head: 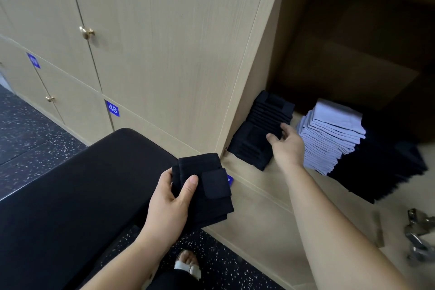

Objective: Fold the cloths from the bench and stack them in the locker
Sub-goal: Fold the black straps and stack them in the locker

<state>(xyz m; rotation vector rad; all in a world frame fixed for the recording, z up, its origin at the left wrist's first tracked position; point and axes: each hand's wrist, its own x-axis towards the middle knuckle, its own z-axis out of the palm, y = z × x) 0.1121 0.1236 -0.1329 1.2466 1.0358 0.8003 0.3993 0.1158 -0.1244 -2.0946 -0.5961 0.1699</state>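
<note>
My left hand (168, 205) grips a folded black cloth (209, 186) in front of the locker, just past the end of the black bench (70, 195). My right hand (286, 143) reaches into the open locker (277, 54) and touches the side of a stack of black folded cloths (256, 129) at the locker's left. Its fingers look fairly straight against the stack. To the right of that hand stands a stack of light blue cloths (329, 136), and beyond it a larger dark stack (386, 172).
Closed locker doors with brass knobs (86, 32) and blue number tags (112, 108) fill the wall to the left. A metal hinge (419, 233) of the open door shows at the lower right. The floor (28, 129) is dark and speckled; a sandalled foot (188, 263) stands below.
</note>
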